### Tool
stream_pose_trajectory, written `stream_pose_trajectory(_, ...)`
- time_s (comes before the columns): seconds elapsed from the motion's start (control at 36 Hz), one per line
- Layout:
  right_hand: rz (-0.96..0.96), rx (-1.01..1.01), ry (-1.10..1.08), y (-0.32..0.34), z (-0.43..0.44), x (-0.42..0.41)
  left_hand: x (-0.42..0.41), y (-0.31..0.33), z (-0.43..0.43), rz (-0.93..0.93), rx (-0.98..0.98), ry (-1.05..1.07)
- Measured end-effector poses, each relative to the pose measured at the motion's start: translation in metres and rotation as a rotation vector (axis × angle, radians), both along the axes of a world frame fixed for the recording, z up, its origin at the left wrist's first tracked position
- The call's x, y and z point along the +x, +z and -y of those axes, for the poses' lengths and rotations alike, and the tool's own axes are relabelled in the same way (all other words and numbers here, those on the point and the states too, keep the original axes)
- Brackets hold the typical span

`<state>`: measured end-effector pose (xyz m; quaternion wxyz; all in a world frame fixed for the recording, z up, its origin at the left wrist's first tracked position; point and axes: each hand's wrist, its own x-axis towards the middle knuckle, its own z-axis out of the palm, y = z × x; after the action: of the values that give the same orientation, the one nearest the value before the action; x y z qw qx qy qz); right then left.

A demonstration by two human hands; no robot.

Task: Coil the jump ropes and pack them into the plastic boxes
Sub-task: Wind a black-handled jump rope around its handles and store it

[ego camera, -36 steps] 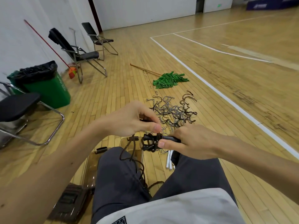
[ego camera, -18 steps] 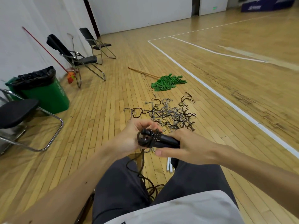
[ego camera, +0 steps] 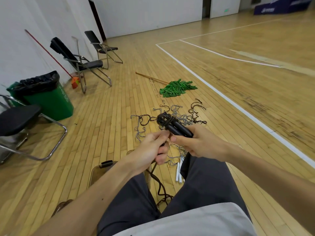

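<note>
The left grip [ego camera: 150, 149] dropped from the handles [ego camera: 180, 130] to the trailing cord [ego camera: 160, 186]

Three folding chairs [ego camera: 81, 63] stand toward the floor's left edge, with one green bin [ego camera: 49, 101], one red-handled broom [ego camera: 49, 55] and one green mop [ego camera: 177, 87]. The right hand [ego camera: 199, 143] holds two black handles [ego camera: 180, 129], the left hand [ego camera: 150, 150] one dark rope [ego camera: 160, 186]. Two white handles [ego camera: 178, 172] and one plastic box [ego camera: 97, 172] lie on the floor.

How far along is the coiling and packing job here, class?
Done: some black rope wound round its paired handles. In hand: the trailing tail, not yet wound. Left: the tangled pile and white handles on the floor, then boxing; nothing shows inside the plastic box.
</note>
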<state>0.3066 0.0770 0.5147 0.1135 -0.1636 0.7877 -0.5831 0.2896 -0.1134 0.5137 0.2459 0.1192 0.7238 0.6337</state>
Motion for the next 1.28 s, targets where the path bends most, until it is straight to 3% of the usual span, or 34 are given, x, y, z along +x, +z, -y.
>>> stream_pose_trajectory(0.33, 0.053, 0.147, -0.240, -0.033, -0.017, -0.022, 0.010, -0.004, 0.007, -0.451, -0.602, -0.182)
stream_pose_trajectory(0.56, 0.015, 0.313, -0.224, -0.039, -0.012, -0.025, 0.010, 0.017, 0.007, -0.757, -1.042, -0.305)
stream_pose_trajectory(0.75, 0.228, 0.313, -0.082, -0.036, 0.001, -0.020, 0.006, 0.043, 0.003, -0.998, -1.340, -0.541)
stream_pose_trajectory(0.89, 0.295, 0.415, 0.020, -0.029, 0.012, -0.011, -0.004, 0.054, 0.007, -1.096, -1.268, -0.632)
stream_pose_trajectory(1.11, 0.284, 0.571, 0.171, -0.010, 0.023, 0.006, -0.022, 0.065, 0.013, -0.902, -0.978, -0.598)
stream_pose_trajectory(1.28, 0.263, 0.550, 0.228, -0.006, 0.021, 0.014, -0.028, 0.072, 0.012, -0.822, -0.833, -0.626)
